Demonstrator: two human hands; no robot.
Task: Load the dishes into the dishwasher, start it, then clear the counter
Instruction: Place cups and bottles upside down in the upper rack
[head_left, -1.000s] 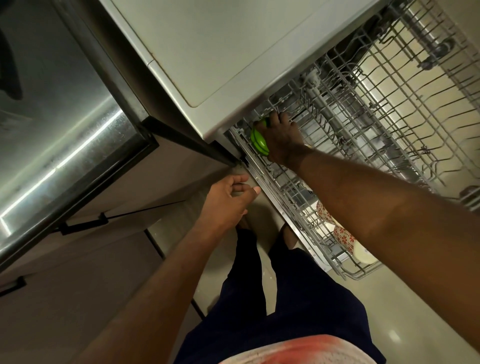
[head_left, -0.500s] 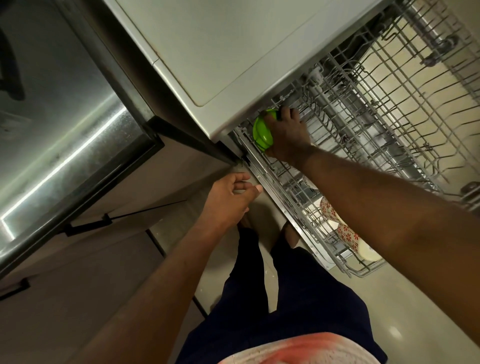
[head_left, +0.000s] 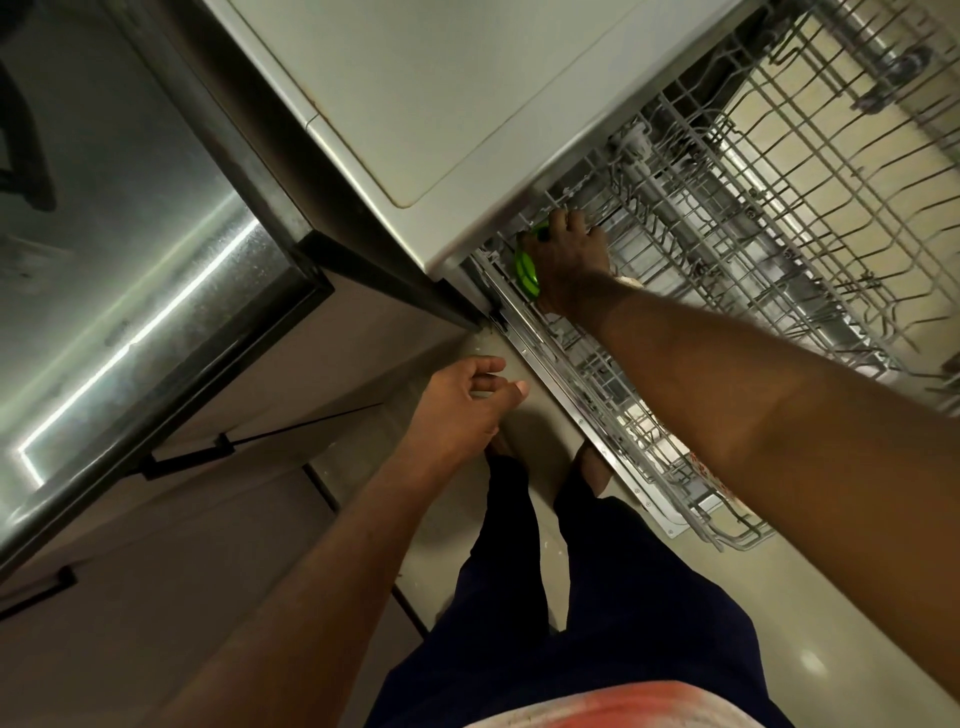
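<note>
My right hand (head_left: 569, 262) is shut on a bright green dish (head_left: 525, 273), holding it on edge at the back left corner of the pulled-out lower dishwasher rack (head_left: 613, 410). Most of the dish is hidden behind my fingers. My left hand (head_left: 467, 410) hangs over the floor just left of the rack's rail, holding nothing, fingers loosely curled and apart. A red-and-white patterned dish (head_left: 698, 467) shows in the rack's front part, mostly covered by my right forearm. The upper rack (head_left: 810, 171) is pulled out above.
The white countertop (head_left: 441, 88) overhangs the dishwasher opening. A steel worktop (head_left: 119, 270) lies at the left above cabinet fronts with black handles (head_left: 187, 457). My legs and bare feet (head_left: 592, 467) stand on the tiled floor beside the rack.
My right hand has turned the green dish from facing up to standing on edge and lowered it slightly into the rack corner. My left hand has barely moved.
</note>
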